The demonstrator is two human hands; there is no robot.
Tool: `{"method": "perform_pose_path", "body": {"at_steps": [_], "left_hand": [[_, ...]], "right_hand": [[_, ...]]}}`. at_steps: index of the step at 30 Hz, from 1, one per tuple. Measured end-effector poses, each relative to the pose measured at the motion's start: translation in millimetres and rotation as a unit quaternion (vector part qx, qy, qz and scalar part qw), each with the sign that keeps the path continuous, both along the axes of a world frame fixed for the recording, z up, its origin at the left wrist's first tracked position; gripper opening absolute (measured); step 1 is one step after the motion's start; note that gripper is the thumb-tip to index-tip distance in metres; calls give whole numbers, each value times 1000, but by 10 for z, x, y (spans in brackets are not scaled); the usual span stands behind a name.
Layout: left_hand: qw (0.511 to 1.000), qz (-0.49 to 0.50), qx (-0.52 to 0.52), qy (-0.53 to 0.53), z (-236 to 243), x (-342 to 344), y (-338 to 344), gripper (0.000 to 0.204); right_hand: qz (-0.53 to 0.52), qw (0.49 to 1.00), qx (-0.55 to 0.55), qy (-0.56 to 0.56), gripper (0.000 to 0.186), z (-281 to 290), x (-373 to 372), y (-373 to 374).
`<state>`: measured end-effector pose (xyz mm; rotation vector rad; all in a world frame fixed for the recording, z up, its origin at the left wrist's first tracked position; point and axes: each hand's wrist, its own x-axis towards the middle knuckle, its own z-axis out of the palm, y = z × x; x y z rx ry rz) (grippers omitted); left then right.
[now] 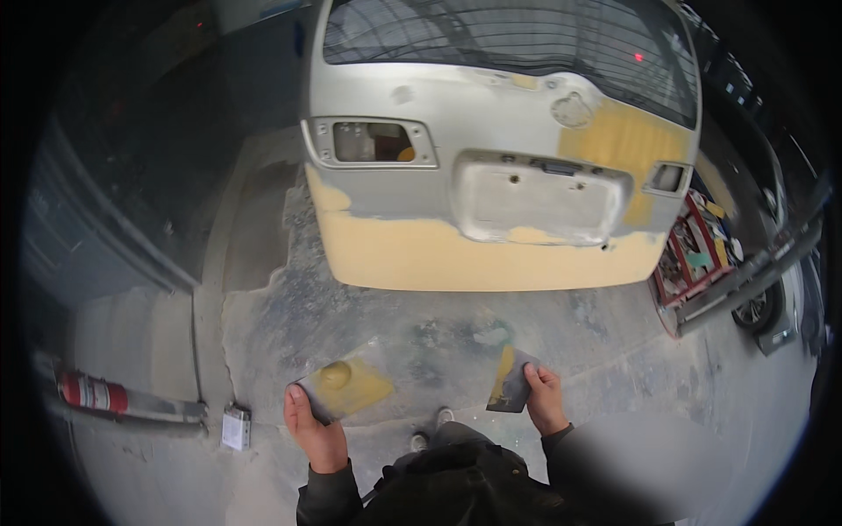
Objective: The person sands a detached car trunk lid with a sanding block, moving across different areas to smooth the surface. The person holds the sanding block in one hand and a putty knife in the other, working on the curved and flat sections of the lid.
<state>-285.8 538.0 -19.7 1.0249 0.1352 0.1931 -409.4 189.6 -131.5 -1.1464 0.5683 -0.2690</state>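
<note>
My left hand (314, 431) is closed on the corner of a flat mixing board (373, 396), which is smeared with yellow filler and carries a small mound of filler (335, 375). In my right hand (547, 401) I grip a dark, flat filler spreader (511, 386) with yellow filler along its left side. Board and spreader are held apart, above the floor. Beyond them stands a silver car tailgate (395, 92), its lower part coated with pale yellow filler (412, 254) and a deeper yellow patch on its right. Neither hand touches the tailgate.
A red cart (688, 250) with assorted items stands right of the tailgate, near a car wheel (756, 309). At the left are a red cylinder (92, 392) and a small metal can (236, 428) on the floor. My shoes (419, 442) show below.
</note>
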Motion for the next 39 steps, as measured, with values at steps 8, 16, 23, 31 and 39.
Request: {"method": "perform_pose_path", "body": {"at_steps": [8,16,23,31,39], "left_hand": [[994,95,-26,43,-35,83,306,29],[997,31,-66,8,-171,685,603,28],[993,12,-109,39,-303,1607,1382,29],[988,-95,-104,68,-216,2791,2649,30],[966,-219,-79,113,-223,3948,3001,31]], "right_hand": [[-62,987,141,33,25,-412,613,150],[-69,991,117,8,25,-452,1063,272],[-96,985,145,1,27,-536,1773,1110],[-100,969,227,4,28,-362,2831,2619],[-151,956,248,37,29,-341,3386,3252]]}}
